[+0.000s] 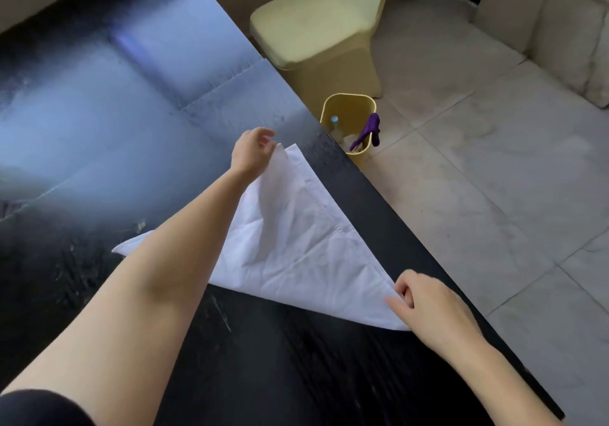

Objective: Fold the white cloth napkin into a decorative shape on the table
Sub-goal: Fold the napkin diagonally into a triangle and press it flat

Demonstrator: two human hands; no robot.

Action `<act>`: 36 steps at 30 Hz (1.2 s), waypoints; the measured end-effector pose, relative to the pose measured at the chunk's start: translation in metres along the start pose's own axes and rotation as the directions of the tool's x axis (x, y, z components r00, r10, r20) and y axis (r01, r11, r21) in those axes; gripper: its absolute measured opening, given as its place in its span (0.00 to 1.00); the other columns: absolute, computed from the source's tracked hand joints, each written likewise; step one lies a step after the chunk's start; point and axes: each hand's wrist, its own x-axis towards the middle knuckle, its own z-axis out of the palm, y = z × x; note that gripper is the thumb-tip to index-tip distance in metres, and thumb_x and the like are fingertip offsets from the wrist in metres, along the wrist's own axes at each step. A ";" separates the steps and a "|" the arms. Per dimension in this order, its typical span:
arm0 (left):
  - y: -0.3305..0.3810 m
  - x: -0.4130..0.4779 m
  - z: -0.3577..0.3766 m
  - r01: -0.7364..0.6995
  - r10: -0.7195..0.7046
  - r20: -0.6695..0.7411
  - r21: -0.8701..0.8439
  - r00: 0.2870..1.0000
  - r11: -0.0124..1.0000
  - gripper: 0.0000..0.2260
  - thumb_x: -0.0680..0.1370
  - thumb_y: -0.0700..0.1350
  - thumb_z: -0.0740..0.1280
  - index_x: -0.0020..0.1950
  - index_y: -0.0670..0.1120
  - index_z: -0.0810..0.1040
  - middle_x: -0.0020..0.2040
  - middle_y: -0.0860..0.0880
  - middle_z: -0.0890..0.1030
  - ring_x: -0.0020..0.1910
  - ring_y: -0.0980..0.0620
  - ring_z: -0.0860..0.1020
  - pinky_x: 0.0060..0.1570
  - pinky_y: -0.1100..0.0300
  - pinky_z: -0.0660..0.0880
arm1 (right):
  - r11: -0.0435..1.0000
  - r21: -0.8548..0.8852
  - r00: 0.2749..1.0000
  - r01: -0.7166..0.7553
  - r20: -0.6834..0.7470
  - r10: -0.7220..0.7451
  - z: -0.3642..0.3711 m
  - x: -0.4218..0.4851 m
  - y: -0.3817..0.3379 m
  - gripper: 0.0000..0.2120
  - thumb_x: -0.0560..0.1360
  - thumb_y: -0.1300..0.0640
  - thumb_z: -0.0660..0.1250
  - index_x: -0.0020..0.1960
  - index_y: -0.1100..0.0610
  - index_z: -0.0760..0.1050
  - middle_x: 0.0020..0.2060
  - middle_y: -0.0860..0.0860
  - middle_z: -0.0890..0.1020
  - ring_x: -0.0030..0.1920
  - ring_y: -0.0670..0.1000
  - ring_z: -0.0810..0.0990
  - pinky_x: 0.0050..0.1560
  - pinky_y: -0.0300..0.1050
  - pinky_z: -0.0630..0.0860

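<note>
The white cloth napkin point(296, 244) lies on the black table point(115, 112) as a large wrinkled triangle, close to the table's right edge. My left hand point(252, 152) pinches the napkin's far tip and lifts a loose upper layer slightly off the lower one. My right hand point(431, 303) pinches the near right corner against the tabletop. My left forearm crosses over the napkin's left part and hides some of it; only a small left tip shows beyond the arm.
The table's right edge runs diagonally just beside the napkin. On the tiled floor beyond it stand a yellow bin point(349, 122) with a purple item point(369, 131) hanging on its rim and a pale yellow covered chair point(316, 30). A light sofa point(553, 23) sits at the far right.
</note>
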 end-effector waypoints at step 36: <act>-0.222 -0.128 -0.094 0.416 -0.814 -0.087 -0.825 0.575 0.382 0.07 0.76 0.36 0.62 0.54 0.39 0.75 0.49 0.43 0.79 0.49 0.46 0.79 0.47 0.55 0.77 | 0.842 -0.087 0.846 0.533 0.042 -0.532 -0.039 0.270 -0.188 0.08 0.76 0.60 0.62 0.52 0.59 0.79 0.53 0.57 0.80 0.54 0.56 0.76 0.53 0.47 0.73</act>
